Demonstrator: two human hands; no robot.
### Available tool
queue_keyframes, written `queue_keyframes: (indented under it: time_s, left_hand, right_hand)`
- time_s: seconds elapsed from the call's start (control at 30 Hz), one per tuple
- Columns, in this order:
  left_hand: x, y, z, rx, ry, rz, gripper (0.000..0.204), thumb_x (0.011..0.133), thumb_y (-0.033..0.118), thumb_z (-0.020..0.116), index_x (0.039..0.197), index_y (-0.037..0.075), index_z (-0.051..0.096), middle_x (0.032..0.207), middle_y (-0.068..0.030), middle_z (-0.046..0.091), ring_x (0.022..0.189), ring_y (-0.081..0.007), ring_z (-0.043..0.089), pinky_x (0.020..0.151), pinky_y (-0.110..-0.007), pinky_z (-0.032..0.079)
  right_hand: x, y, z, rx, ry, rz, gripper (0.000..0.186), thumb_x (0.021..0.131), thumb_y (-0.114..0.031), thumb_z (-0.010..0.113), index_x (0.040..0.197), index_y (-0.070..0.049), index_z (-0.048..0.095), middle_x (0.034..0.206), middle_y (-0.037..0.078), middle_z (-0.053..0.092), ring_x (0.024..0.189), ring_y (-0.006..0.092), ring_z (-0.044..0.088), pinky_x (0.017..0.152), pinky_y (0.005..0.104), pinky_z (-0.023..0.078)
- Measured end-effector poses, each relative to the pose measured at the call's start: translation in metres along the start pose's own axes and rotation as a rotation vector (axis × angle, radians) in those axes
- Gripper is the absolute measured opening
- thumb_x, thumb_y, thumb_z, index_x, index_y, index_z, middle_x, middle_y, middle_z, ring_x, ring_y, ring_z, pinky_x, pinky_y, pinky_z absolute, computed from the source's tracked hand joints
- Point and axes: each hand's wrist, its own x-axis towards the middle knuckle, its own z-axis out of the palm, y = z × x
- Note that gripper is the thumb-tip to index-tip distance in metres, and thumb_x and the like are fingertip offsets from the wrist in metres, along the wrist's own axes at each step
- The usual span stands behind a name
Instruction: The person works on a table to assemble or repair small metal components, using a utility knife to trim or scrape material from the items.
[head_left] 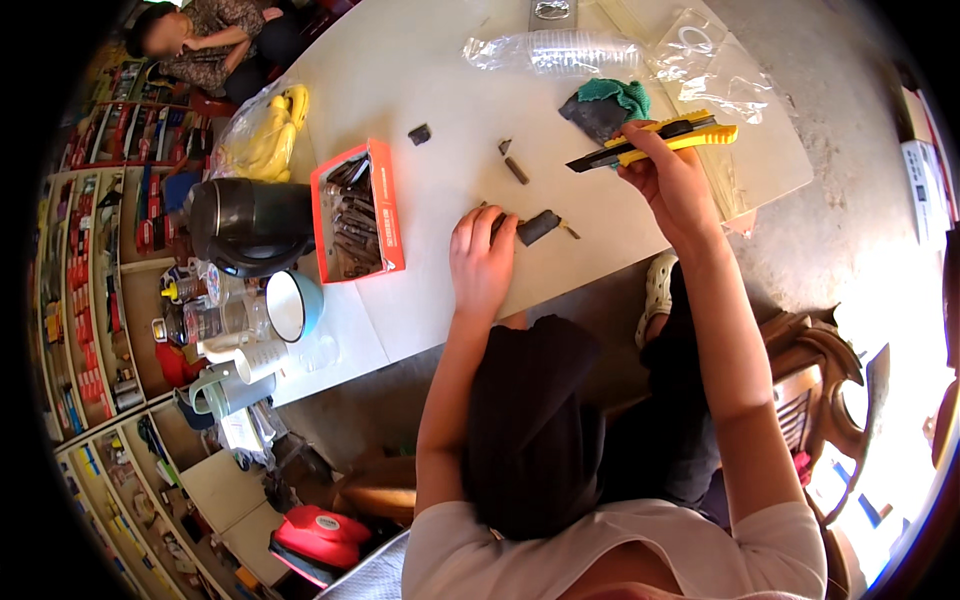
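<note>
My right hand (672, 185) is raised over the table's right part, its fingers closed round a yellow and black utility knife (690, 133). The knife's dark blade end points left. Near the table's front edge my left hand (483, 250) rests with curled fingers on a small dark piece, mostly hidden under the fingertips. Just right of those fingers lies a dark grey scrap (540, 227) with a thin strip beside it. Farther back are a short brown stick (516, 170) and a small black block (419, 134). A green cloth (620, 97) lies bunched behind the knife.
Left of my left hand stands an orange-red box (388, 215) of dark brown sticks. Beyond it are a black kettle (255, 222), bagged bananas (272, 140), and a light-blue cup (312, 305). Clear plastic cups (570, 52) lie at the back. A person (225, 45) sits far left.
</note>
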Motion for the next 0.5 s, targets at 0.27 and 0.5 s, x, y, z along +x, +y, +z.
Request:
queue_keyframes:
  time_s: [0.27, 0.5]
  left_hand:
    - [0.018, 0.043, 0.003, -1.402, -0.188, -0.542, 0.015, 0.093, 0.001, 0.05, 0.108, 0.0, 0.05, 0.107, -0.0127, 0.062, 0.104, -0.0184, 0.058, 0.09, -0.029, 0.044]
    - [0.012, 0.061, 0.024, -1.397, -0.26, -0.581, 0.015, 0.095, 0.004, 0.049, 0.11, 0.002, 0.049, 0.114, -0.0104, 0.06, 0.107, -0.0127, 0.051, 0.092, -0.028, 0.041]
  right_hand:
    - [0.001, -0.005, -0.006, 0.005, 0.019, -0.011, 0.016, 0.086, -0.016, 0.063, 0.095, -0.003, 0.06, 0.081, 0.0, 0.054, 0.07, 0.0068, 0.051, 0.074, 0.0279, 0.053]
    - [0.002, -0.009, -0.012, 0.009, 0.04, -0.038, 0.019, 0.086, -0.015, 0.063, 0.097, -0.001, 0.06, 0.088, 0.002, 0.056, 0.077, 0.0093, 0.054, 0.075, 0.0282, 0.053]
